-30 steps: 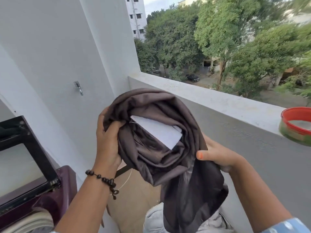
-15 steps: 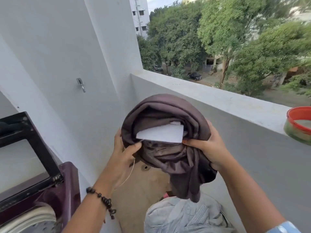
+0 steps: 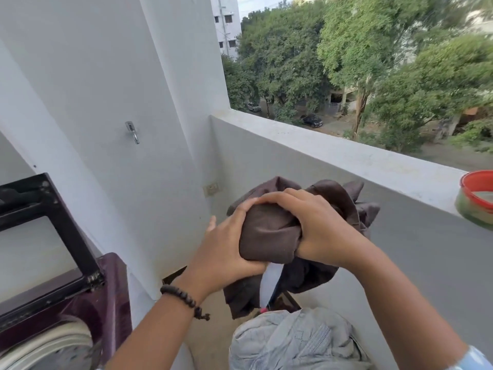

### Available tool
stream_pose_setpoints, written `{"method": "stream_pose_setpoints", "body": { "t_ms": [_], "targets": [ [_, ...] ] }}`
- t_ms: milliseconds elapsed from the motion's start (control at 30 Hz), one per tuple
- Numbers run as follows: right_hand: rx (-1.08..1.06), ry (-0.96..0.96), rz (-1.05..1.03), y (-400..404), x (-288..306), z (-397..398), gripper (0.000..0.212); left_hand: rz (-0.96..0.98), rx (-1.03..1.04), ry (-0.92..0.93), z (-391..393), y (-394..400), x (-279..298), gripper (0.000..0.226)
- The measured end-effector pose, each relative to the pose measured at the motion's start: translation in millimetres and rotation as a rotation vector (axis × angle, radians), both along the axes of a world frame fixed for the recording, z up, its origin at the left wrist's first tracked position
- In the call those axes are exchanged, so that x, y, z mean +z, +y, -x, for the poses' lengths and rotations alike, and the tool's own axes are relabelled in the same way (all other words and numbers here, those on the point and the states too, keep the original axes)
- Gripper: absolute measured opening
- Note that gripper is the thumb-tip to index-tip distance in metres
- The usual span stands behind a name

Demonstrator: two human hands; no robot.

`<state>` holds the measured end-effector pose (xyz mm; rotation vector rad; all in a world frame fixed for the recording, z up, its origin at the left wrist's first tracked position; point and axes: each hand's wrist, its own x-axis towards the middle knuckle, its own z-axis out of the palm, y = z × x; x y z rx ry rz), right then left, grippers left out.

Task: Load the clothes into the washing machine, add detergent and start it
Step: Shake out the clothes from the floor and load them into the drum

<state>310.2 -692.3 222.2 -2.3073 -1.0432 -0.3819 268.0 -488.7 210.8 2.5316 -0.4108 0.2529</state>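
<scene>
I hold a dark brown garment (image 3: 269,237) bunched into a ball in front of me, above the balcony floor. My left hand (image 3: 222,252) cups it from the left and below. My right hand (image 3: 314,225) presses over its top and right side. A white inner pocket or label (image 3: 269,285) hangs out beneath the bundle. The maroon top-load washing machine (image 3: 106,297) stands at the lower left with its black-framed lid (image 3: 53,225) raised and the pale drum rim (image 3: 58,340) showing. A pile of light grey clothes (image 3: 293,343) lies below my hands.
A white wall with a metal hook (image 3: 132,131) rises on the left. The balcony parapet (image 3: 333,156) runs across the right, and a red-rimmed green tub (image 3: 476,198) sits on its ledge. Trees and a street lie beyond.
Both hands have crumpled the brown garment from an open, draped shape into a tight ball and lowered it. The right hand moved from its side onto its top.
</scene>
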Motion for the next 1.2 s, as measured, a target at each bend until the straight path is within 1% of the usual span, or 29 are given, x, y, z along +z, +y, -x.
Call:
{"method": "stream_pose_setpoints", "body": {
  "t_ms": [67,133,200,267,300,333,400,500,600,767,900,1000,1133,1200],
  "targets": [
    [-0.015,0.048,-0.002,-1,-1,5,0.073,0.138,0.027,-0.077,2,0,-5,0.086],
    [-0.032,0.149,0.053,-5,0,8,0.089,0.245,0.035,-0.1,1,4,-8,0.073],
    [-0.049,0.324,0.134,-18,0,5,0.109,0.363,0.028,-0.081,0,9,-9,0.067],
    [-0.043,0.51,0.125,-33,-5,-1,0.119,0.521,0.041,-0.051,0,16,-9,0.065],
    [-0.025,0.603,0.059,-39,-9,-3,0.12,0.629,0.058,-0.029,0,19,-10,0.064],
    [0.014,0.698,-0.054,-43,-13,-4,0.119,0.744,0.075,-0.009,-1,23,-10,0.063],
    [0.134,0.855,-0.325,-41,-24,-3,0.115,0.964,0.101,0.023,-2,28,-11,0.058],
    [0.266,0.978,-0.598,-16,-40,4,0.099,1.195,0.187,0.074,-2,31,-16,0.052],
    [0.273,1.015,-0.727,12,-50,12,0.081,1.28,0.271,0.102,3,41,-23,0.052],
    [0.266,1.055,-0.796,39,-55,19,0.07,1.354,0.314,0.144,22,71,-30,0.056],
    [0.274,1.076,-0.772,65,-53,24,0.069,1.4,0.336,0.163,42,94,-35,0.04],
    [0.28,1.09,-0.747,97,-54,32,0.066,1.435,0.354,0.156,63,122,-40,0.036],
    [0.291,1.11,-0.7,149,-58,46,0.065,1.476,0.414,0.141,90,168,-46,0.037],
    [0.306,1.125,-0.672,178,-58,54,0.065,1.493,0.444,0.135,105,195,-47,0.044]
  ]
}}
